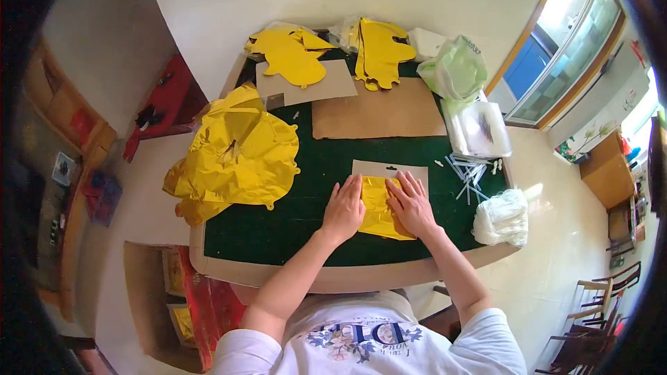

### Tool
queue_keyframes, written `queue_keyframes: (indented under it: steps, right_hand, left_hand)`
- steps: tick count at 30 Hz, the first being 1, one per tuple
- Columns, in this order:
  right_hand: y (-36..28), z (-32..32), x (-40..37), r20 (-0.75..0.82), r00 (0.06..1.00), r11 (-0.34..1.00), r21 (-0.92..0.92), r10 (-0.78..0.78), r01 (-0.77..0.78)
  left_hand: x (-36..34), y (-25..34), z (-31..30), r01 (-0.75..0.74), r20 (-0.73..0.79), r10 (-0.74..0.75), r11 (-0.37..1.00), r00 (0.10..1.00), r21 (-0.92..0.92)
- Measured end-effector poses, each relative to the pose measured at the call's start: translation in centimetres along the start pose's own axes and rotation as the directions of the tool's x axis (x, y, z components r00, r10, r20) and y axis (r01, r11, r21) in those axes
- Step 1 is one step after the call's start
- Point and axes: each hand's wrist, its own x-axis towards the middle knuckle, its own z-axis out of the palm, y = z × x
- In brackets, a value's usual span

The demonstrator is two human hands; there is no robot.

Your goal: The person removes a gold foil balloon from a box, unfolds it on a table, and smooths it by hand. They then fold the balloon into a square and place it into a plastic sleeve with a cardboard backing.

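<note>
Folded yellow foil balloon (381,222) is pinned flat on green-topped bench (278,226), at 6 o'clock of grey hang-hole backing card (389,168), by left hand (344,208) and right hand (411,203), both spread open with nothing gripped, probably so folds stay creased.

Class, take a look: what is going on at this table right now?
A person presses both hands flat on a folded yellow foil piece on the green table, the left hand on its left edge, the right hand on its upper right. The foil overlaps a grey card. A loose heap of yellow foil lies to the left, white sticks to the right.
</note>
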Motion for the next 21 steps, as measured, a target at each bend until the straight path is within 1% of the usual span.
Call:
queue_keyframes:
  steps: [4,6,9,10,12,13,16,21]
  right_hand:
    - [0.3,0.1,-0.1,-0.043,0.999,0.996,0.087,0.027,-0.023]
    - [0.0,0.0,0.0,-0.043,0.999,0.997,0.076,0.02,-0.016]
    - [-0.1,0.0,0.0,-0.04,0.999,0.998,0.062,0.016,-0.013]
    - [-0.1,0.1,0.0,-0.037,0.999,0.998,0.056,0.018,-0.016]
    - [0.0,0.2,-0.1,-0.039,0.999,0.998,0.065,0.02,-0.018]
    - [0.0,0.2,-0.1,-0.038,0.999,0.998,0.064,0.018,-0.016]
    - [0.2,0.4,-0.1,-0.044,0.999,0.998,0.058,0.013,-0.01]
    - [0.2,0.3,0.0,-0.037,0.999,0.997,0.077,0.016,-0.013]
  left_hand:
    - [0.1,0.1,-0.1,0.01,-0.009,-0.01,1.0,1.0,-0.006]
    - [-0.1,-0.2,-0.6,0.029,0.019,-0.029,0.999,0.999,-0.018]
    - [-1.8,0.9,-2.1,-0.063,0.005,0.064,0.995,0.998,-0.077]
    - [-2.6,1.8,-2.7,-0.162,0.026,0.164,0.986,0.986,-0.047]
    - [-3.6,3.6,-3.4,-0.356,0.068,0.355,0.935,0.933,0.006]
    - [-3.7,4.0,-2.9,-0.41,0.07,0.407,0.911,0.911,0.043]
    - [-3.2,4.3,-0.4,-0.444,0.014,0.444,0.891,0.896,0.097]
    - [-2.2,4.7,0.7,-0.514,-0.046,0.528,0.84,0.848,0.172]
